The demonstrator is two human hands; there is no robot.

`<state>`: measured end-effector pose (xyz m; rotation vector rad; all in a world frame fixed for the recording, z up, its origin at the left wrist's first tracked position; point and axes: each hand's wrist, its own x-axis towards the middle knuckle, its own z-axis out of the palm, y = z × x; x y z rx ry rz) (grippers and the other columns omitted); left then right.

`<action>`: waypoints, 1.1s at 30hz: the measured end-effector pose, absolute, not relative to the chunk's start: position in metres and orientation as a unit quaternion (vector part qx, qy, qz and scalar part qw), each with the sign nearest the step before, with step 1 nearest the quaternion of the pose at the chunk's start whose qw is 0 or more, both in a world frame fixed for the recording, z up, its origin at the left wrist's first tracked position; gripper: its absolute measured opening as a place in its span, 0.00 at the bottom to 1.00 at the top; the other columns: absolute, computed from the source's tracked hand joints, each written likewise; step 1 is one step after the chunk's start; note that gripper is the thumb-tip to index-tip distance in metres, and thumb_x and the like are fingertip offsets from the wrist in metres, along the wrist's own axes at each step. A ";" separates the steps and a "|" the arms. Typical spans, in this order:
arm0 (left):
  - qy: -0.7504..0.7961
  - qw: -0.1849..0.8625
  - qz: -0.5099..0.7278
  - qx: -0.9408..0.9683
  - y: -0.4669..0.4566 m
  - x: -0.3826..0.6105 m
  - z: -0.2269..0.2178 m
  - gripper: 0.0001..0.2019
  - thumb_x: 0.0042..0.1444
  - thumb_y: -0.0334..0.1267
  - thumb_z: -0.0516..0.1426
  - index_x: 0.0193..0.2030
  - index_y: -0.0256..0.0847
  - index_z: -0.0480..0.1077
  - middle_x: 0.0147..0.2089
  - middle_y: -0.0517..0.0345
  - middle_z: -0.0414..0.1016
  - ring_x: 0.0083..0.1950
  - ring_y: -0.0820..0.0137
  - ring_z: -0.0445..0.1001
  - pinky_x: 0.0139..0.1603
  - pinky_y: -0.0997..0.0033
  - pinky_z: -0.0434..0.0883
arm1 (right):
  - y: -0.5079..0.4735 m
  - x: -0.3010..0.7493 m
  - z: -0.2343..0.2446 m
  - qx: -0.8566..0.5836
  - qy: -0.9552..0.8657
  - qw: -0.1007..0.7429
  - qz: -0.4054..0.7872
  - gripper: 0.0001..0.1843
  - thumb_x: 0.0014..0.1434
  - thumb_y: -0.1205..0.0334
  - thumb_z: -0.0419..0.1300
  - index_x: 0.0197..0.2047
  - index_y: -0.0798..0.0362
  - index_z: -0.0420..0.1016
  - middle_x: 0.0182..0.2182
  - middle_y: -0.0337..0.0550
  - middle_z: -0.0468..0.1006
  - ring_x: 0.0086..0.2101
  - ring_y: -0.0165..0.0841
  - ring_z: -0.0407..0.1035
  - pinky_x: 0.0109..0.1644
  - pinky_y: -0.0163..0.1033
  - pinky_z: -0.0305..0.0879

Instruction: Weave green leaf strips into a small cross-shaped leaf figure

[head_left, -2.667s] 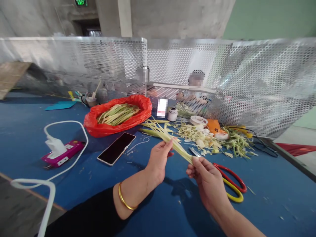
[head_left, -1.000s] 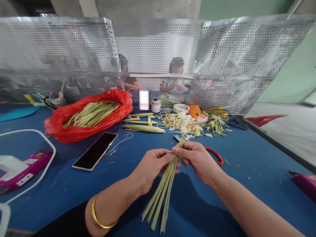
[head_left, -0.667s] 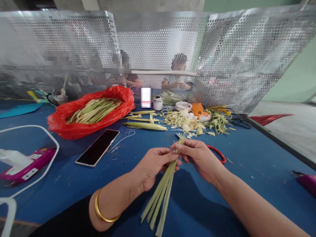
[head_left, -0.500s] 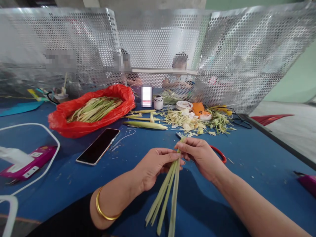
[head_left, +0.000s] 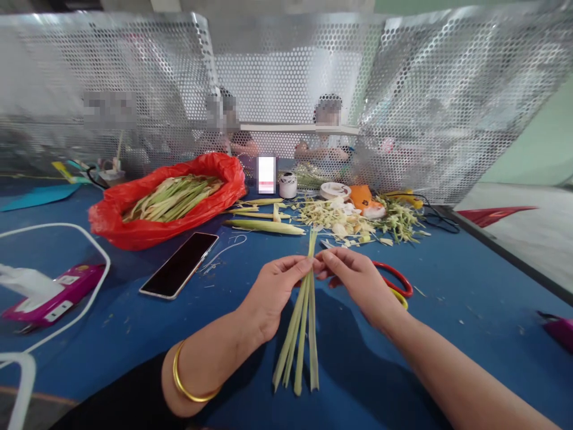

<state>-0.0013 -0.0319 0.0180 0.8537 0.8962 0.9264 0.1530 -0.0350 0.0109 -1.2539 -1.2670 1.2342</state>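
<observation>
A small bundle of pale green leaf strips (head_left: pixel 301 328) hangs from my left hand (head_left: pixel 275 289), whose thumb and fingers pinch it near its narrow top. The longer ends fan out downward over the blue table. Right beside the pinch, my right hand (head_left: pixel 351 272) has its fingers closed, with the fingertips next to my left thumb. Whatever those fingertips hold is too small or hidden to tell. Scissors (head_left: pixel 396 278) with red and yellow handles lie under and behind my right hand, partly covered by it.
To the left, a red plastic bag (head_left: pixel 120 230) holds many leaf strips. A black phone (head_left: pixel 179 266), white threads (head_left: pixel 226 248) and a purple power strip (head_left: pixel 74 286) lie nearby. Leaf scraps (head_left: pixel 335 218), a tape roll (head_left: pixel 335 190) and a small jar (head_left: pixel 287 186) stand before a perforated metal screen (head_left: pixel 286 71); people sit beyond.
The bundle has shifted left and upward, and now hangs more upright. My right fingers have left the bundle's top and moved down beside my left thumb. More of the scissor handles shows.
</observation>
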 end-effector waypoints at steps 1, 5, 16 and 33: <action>0.404 0.710 0.437 0.376 -0.031 -0.002 0.017 0.09 0.50 0.41 0.64 0.34 0.37 0.78 0.28 0.57 0.75 0.27 0.75 0.70 0.28 0.78 0.67 | -0.037 0.151 0.010 -0.509 -0.532 0.446 0.509 0.24 0.52 0.38 0.61 0.33 0.54 0.74 0.28 0.42 0.76 0.31 0.32 0.70 0.32 0.36 0.63; 0.417 0.691 0.459 0.372 -0.027 -0.004 0.014 0.11 0.49 0.44 0.65 0.35 0.40 0.77 0.21 0.65 0.66 0.20 0.77 0.65 0.22 0.77 0.64 | -0.049 0.136 0.002 -0.461 -0.584 0.359 0.564 0.25 0.53 0.38 0.60 0.31 0.56 0.77 0.26 0.42 0.76 0.29 0.32 0.69 0.34 0.37 0.65; 0.343 0.811 0.399 0.255 -0.026 -0.001 0.013 0.07 0.58 0.34 0.57 0.36 0.35 0.76 0.30 0.58 0.73 0.29 0.73 0.73 0.34 0.70 0.73 | -0.053 0.128 -0.012 -0.402 -0.440 0.377 0.709 0.22 0.51 0.44 0.66 0.30 0.58 0.79 0.23 0.44 0.78 0.24 0.30 0.71 0.32 0.36 0.66; 0.339 0.656 0.657 0.151 0.019 -0.123 0.069 0.08 0.62 0.27 0.53 0.40 0.29 0.74 0.25 0.60 0.70 0.21 0.81 0.68 0.23 0.84 0.72 | -0.019 0.134 -0.015 -0.508 -0.741 0.354 0.260 0.12 0.60 0.55 0.56 0.35 0.49 0.79 0.33 0.44 0.79 0.35 0.38 0.72 0.40 0.40 0.65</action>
